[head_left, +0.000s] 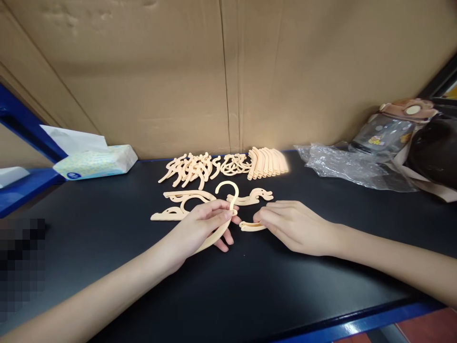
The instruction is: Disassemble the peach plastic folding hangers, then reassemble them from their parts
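My left hand is closed on a cream plastic hanger part, a curved arm with a hook standing up from its end. Thumb and fingers pinch it where hook and arm meet. Just to the right, my right hand grips another cream hanger arm, whose grooved left end sticks out toward the left hand. The two parts are apart. Behind the hands lie more cream hanger pieces: some by the left hand and a curved one beyond the right hand.
Along the back of the black table lie a heap of curved pieces, loose hooks and a row of arms. A tissue pack stands left. Clear plastic bags and a bottle are right; a cardboard wall rises behind.
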`<action>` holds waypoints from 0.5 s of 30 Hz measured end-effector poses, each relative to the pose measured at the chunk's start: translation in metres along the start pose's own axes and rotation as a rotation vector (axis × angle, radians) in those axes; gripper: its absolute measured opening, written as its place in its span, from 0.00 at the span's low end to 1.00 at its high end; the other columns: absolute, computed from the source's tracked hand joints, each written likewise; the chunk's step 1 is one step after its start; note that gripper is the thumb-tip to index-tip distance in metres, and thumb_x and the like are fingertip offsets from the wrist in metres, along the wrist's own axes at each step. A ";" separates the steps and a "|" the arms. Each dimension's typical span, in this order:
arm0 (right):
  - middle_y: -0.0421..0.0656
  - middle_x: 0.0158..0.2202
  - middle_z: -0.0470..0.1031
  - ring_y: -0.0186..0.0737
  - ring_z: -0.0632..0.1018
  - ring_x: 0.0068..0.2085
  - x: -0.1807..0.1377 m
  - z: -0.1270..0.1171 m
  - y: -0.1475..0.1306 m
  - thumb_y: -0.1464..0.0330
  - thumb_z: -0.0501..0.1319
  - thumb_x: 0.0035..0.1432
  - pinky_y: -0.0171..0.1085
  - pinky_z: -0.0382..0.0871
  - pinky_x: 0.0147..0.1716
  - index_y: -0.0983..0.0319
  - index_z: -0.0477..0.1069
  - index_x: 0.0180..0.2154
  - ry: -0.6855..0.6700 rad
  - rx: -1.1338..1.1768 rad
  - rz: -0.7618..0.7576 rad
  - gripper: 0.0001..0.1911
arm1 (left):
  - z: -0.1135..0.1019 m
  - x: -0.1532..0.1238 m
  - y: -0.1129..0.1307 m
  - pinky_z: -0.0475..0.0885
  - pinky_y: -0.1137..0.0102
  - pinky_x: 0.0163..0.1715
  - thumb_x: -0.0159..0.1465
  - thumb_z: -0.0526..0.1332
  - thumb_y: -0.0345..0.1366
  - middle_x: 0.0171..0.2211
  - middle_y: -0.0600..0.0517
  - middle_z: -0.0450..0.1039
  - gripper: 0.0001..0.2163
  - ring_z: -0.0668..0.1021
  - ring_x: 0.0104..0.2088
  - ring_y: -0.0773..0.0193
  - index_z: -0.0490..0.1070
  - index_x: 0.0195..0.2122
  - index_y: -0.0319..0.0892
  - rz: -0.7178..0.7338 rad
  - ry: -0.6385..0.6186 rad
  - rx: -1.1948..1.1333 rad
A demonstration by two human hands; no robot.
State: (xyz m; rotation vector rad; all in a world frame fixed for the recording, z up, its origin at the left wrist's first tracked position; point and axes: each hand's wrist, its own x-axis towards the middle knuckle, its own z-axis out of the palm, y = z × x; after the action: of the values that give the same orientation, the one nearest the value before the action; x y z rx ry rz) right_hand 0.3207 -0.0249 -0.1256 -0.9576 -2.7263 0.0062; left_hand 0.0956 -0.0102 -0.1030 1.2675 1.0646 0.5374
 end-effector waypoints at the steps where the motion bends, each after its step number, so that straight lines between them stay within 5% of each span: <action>1: 0.42 0.31 0.71 0.36 0.70 0.31 0.000 0.000 0.001 0.72 0.44 0.66 0.34 0.60 0.32 0.63 0.64 0.40 0.006 0.015 0.013 0.11 | 0.000 0.000 -0.001 0.73 0.73 0.23 0.63 0.57 0.37 0.27 0.53 0.70 0.07 0.74 0.25 0.67 0.65 0.38 0.39 0.000 -0.005 0.003; 10: 0.36 0.22 0.70 0.32 0.69 0.21 0.002 0.000 0.002 0.61 0.43 0.68 0.31 0.53 0.21 0.61 0.65 0.40 -0.022 0.038 0.096 0.16 | 0.000 -0.002 0.002 0.70 0.77 0.17 0.63 0.57 0.44 0.20 0.56 0.68 0.12 0.70 0.17 0.72 0.68 0.35 0.39 -0.018 -0.016 0.060; 15: 0.37 0.25 0.73 0.31 0.71 0.22 0.000 0.003 0.001 0.59 0.45 0.68 0.32 0.52 0.22 0.62 0.66 0.37 0.011 -0.011 0.040 0.17 | -0.001 -0.002 0.003 0.67 0.78 0.10 0.61 0.59 0.46 0.30 0.53 0.73 0.14 0.67 0.14 0.75 0.70 0.37 0.39 -0.038 -0.011 0.085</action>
State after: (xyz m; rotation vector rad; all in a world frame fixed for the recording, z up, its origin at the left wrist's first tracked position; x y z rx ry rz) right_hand 0.3205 -0.0237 -0.1285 -1.0116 -2.6996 -0.0063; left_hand 0.0950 -0.0106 -0.0990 1.3207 1.1102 0.4600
